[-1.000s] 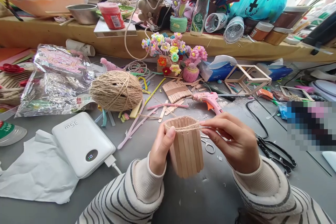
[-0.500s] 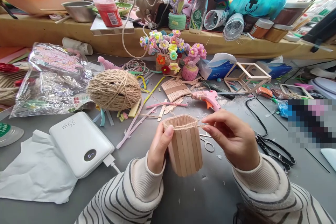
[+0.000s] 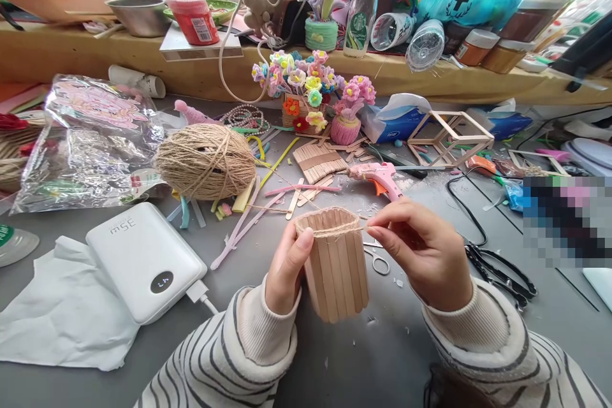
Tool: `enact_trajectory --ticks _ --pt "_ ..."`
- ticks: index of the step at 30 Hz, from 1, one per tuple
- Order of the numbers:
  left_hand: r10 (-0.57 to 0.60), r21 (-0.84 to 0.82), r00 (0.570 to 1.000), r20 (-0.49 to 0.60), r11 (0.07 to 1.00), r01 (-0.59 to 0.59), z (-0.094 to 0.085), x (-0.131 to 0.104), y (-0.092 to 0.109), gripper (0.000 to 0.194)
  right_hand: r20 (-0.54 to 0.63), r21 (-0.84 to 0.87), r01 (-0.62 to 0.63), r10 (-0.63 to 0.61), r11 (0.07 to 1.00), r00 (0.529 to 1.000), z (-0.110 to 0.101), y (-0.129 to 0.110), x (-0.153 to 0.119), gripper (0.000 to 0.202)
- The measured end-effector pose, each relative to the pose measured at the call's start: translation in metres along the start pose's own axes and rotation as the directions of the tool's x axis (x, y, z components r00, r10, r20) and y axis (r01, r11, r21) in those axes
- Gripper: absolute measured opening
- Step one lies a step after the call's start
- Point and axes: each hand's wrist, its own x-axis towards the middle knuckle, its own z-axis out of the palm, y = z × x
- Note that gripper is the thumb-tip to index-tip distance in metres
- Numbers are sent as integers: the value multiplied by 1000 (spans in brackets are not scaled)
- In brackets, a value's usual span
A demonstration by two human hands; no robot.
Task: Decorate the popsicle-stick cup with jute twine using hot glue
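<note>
My left hand (image 3: 288, 261) grips a cup made of wooden craft sticks (image 3: 337, 274) by its left side, thumb near the rim. The cup is held tilted above the grey table. Twine (image 3: 335, 230) runs round the cup just below its top edge. My right hand (image 3: 423, 248) pinches the twine between thumb and forefinger, just right of the rim. Beyond the cup, a big ball of twine (image 3: 205, 161) lies to the left, with a strand running toward the cup. A pink glue gun (image 3: 377, 177) rests behind my right hand.
Scissors (image 3: 377, 261) lie partly behind the cup, and black-handled pliers (image 3: 502, 277) sit right of my right hand. A white power bank (image 3: 146, 264) with a cable is at left. Craft sticks (image 3: 319, 162), a stick frame (image 3: 449, 138) and fuzzy-wire flowers (image 3: 301, 86) stand farther back.
Both hands keep their hold, and the cup stays in nearly the same place. The twine at the rim now lies closer against the sticks. The view has shifted slightly.
</note>
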Motion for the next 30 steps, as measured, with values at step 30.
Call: enact_trajectory --ticks 30 --pt "-15 -109 999 40 994 20 6 -4 6 47 -3 13 25 -25 1000 1000 -2 -1 -1 6"
